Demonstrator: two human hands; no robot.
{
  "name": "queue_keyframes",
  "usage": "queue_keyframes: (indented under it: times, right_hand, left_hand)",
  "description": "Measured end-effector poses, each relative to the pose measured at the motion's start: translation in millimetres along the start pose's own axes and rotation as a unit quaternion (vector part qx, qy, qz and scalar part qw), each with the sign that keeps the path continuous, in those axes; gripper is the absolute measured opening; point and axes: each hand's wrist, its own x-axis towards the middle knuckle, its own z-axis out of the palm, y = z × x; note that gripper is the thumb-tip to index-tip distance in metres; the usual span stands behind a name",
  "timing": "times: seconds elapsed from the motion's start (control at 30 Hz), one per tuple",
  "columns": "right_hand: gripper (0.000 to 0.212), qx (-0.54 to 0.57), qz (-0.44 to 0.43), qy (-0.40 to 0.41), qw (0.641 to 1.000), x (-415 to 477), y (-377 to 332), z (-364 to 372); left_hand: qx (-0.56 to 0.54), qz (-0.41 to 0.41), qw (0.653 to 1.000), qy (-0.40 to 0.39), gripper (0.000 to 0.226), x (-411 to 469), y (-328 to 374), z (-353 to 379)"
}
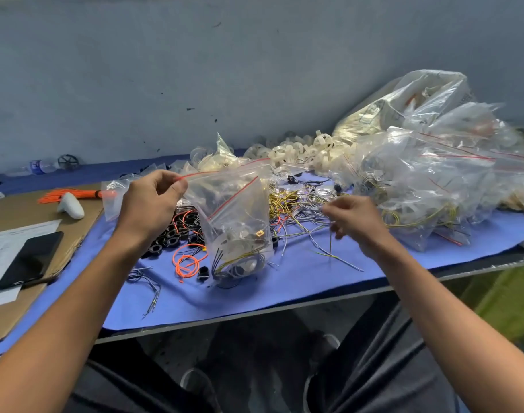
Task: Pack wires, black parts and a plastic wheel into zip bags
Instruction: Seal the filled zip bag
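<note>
Left hand (153,201) pinches zip bag (236,216) mouth, bag upright, opening rightward | right hand (354,223) pinches wire (330,244), near bag's right.

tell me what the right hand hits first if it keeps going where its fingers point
Probably the zip bag the left hand holds up: the right hand, pinching a thin wire, points left toward it. Loose wires between look lower, depth unclear.
</note>
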Motion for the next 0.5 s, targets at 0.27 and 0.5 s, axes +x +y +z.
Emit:
queue_keyframes:
  times: [0.27, 0.5]
  right_hand:
    - [0.058, 0.007, -0.008, 0.039, 0.999, 48, -49, 34]
    - [0.025, -0.164, -0.404, -0.079, 0.897, 20, -165, 73]
  left_hand:
    - [0.035, 0.031, 0.998, -0.037, 0.013, 2, 7, -1]
    - [0.079, 0.093, 0.989, -0.082, 0.006, 5, 17, 3]
